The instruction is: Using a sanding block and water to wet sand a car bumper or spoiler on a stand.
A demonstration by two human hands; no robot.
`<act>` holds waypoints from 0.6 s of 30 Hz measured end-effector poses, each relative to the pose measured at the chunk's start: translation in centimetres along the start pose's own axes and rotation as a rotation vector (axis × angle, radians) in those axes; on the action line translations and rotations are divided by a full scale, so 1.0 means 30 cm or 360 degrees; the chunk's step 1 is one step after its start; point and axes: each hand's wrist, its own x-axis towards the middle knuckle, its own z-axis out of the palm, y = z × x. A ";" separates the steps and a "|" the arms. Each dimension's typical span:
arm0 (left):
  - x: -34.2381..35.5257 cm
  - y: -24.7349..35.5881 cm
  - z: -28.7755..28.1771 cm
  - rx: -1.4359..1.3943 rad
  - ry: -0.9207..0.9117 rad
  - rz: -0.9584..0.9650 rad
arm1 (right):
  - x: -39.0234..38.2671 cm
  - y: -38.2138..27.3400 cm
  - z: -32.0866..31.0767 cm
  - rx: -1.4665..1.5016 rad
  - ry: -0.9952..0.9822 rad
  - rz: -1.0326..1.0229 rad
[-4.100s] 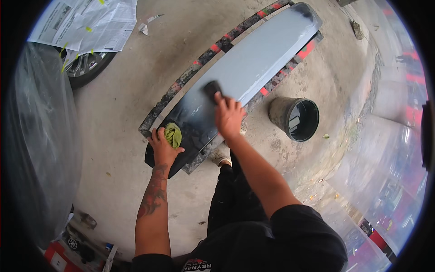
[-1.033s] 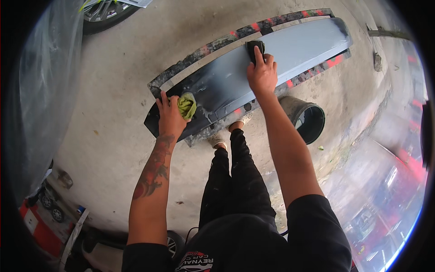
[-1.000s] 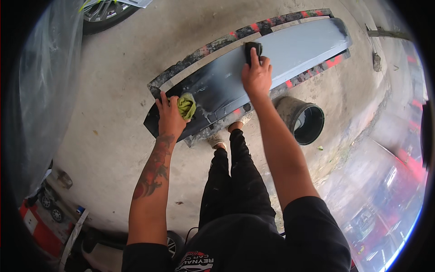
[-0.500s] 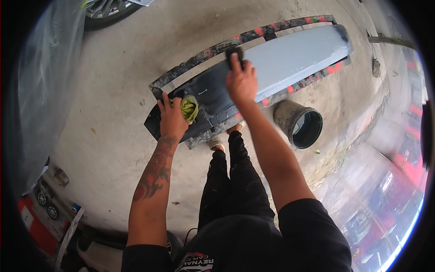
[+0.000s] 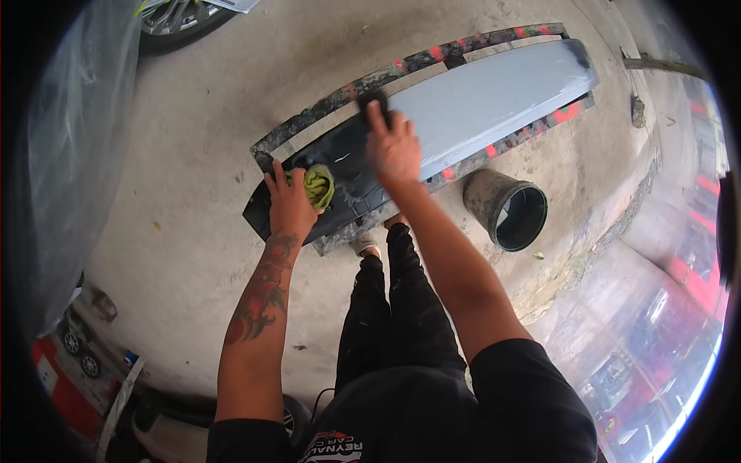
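A long curved panel (image 5: 486, 96), like a car body part, lies across a dark frame; its right part is pale grey, its left part black and wet-looking. Near the left end, my left hand (image 5: 292, 204) is closed on a crumpled yellow-green cloth (image 5: 318, 189) against the black surface, with some fingers extended toward the panel's far edge. Around the panel's middle, where black meets grey, my right hand (image 5: 395, 153) presses a small dark pad (image 5: 375, 103) near the far edge. Motion blurs the pad and fingers, and the hand covers part of the pad.
The frame (image 5: 370, 79), black with red patches, borders the panel. A dark bucket (image 5: 482, 199) lies or leans on the concrete floor (image 5: 185, 201) right of my feet. A car wheel (image 5: 181, 27) is at the far left, beside hanging plastic sheeting (image 5: 77, 162).
My right hand and the dark pad have slid left and slightly nearer along the panel. My left hand stays on the cloth in about the same place.
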 end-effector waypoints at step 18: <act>0.003 -0.042 0.017 -0.0015 0.0034 0.0228 | -0.183 -0.081 0.069 0.0141 -0.0149 -0.0557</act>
